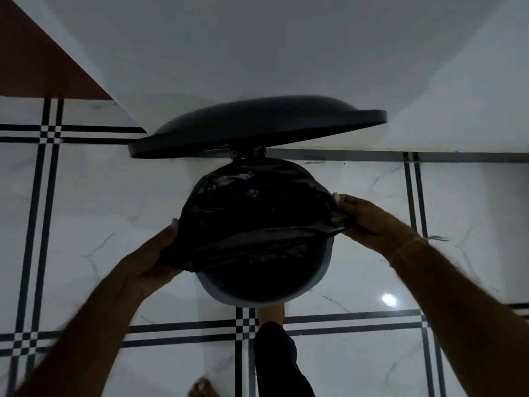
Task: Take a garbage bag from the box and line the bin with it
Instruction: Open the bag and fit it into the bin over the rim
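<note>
A round pedal bin (320,277) stands on the tiled floor below me, its dark lid (257,124) raised and leaning toward the wall. A black garbage bag (257,213) is stretched over the bin's mouth; its far edge wraps the back rim, while the near rim shows bare grey. My left hand (154,262) grips the bag's edge at the left side of the bin. My right hand (369,216) pinches the bag's edge at the right side and pulls it outward. The box is not in view.
A white wall (286,53) rises right behind the bin, with a red-brown surface (37,61) at the upper left. My foot (270,316) in a dark trouser leg rests at the bin's front base. White marble tiles with black stripes (86,196) surround the bin.
</note>
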